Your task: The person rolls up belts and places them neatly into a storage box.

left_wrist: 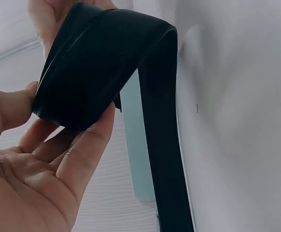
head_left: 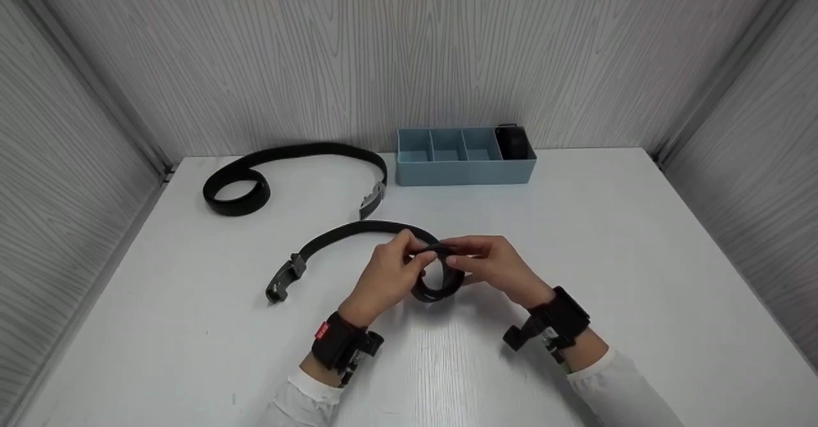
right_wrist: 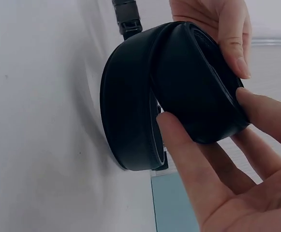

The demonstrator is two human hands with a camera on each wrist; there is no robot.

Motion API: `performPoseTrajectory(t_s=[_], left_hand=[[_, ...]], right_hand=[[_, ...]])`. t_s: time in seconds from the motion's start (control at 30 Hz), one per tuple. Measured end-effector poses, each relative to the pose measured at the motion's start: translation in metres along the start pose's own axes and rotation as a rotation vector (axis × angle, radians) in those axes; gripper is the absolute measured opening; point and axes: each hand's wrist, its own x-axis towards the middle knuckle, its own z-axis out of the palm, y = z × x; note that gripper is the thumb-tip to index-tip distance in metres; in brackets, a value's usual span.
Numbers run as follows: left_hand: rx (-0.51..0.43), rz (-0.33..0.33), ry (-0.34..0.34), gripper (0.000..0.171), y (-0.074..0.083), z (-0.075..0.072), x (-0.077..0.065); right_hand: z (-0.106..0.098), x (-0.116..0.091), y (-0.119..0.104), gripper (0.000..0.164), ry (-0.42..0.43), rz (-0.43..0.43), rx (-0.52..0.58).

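Note:
A black belt point(head_left: 436, 295) is partly rolled into a small coil at the middle of the table. My left hand point(head_left: 388, 275) pinches the coil's left side between thumb and fingers. On its right side, my right hand point(head_left: 501, 266) grips the same coil, with the thumb at the rim point(right_wrist: 242, 104) and fingers beneath. The unrolled strap runs left and ends in a grey metal buckle point(head_left: 284, 280) lying on the table. In the left wrist view the coil point(left_wrist: 92, 63) looks slightly skewed, and the loose strap point(left_wrist: 164, 145) hangs off it.
Behind the hands stands a blue-grey divided box point(head_left: 463, 173), with a rolled black belt point(head_left: 512, 144) in its rightmost compartment. A second black belt point(head_left: 238, 208) lies back left, loosely curled, its buckle point(head_left: 372, 199) near the box. Wood-grain panels point(head_left: 319, 56) enclose the white table.

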Motion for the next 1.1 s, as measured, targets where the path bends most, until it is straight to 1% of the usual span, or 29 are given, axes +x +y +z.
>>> performPoseTrajectory(t_s=[0.1, 0.2, 0.33, 0.47, 0.6, 0.67, 0.77, 0.87, 0.97, 1.1], left_hand=[[-0.015, -0.008, 0.003, 0.018, -0.0003, 0.0003, -0.0003], [-0.032, -0.023, 0.021, 0.024, -0.0003, -0.0008, -0.0006], [-0.047, -0.013, 0.041, 0.033, -0.0015, -0.0018, -0.0002], [-0.059, 0.0, 0.042, 0.031, -0.0019, -0.0017, 0.0002], [-0.053, -0.003, 0.036, 0.026, -0.0012, -0.0021, 0.0001], [-0.039, 0.003, 0.029, 0.024, -0.0008, -0.0023, 0.0002], [-0.025, 0.012, 0.005, 0.021, -0.0013, -0.002, 0.0001], [-0.02, 0.011, -0.018, 0.021, -0.0023, -0.0014, 0.0], [-0.012, 0.002, -0.013, 0.022, -0.0023, -0.001, -0.0002], [-0.01, -0.012, 0.025, 0.026, -0.0019, -0.0005, -0.0003]], right_hand=[[0.0005, -0.0005, 0.0006, 0.046, 0.015, 0.001, 0.024], [0.0007, -0.0006, 0.001, 0.048, 0.042, -0.002, 0.07], [0.0023, -0.0002, 0.0021, 0.05, 0.088, -0.015, 0.132], [0.0033, 0.0002, 0.0022, 0.051, 0.118, -0.019, 0.166], [0.0022, -0.0005, 0.0006, 0.049, 0.097, -0.014, 0.144], [0.0009, -0.0007, -0.0001, 0.047, 0.074, -0.005, 0.117], [-0.0008, -0.0006, -0.0002, 0.046, 0.028, 0.01, 0.064], [-0.0015, -0.0005, 0.0, 0.045, 0.001, 0.018, 0.022], [-0.0009, -0.0003, 0.0, 0.045, 0.006, 0.019, 0.014], [0.0013, -0.0001, 0.0016, 0.045, 0.036, 0.014, 0.049]])
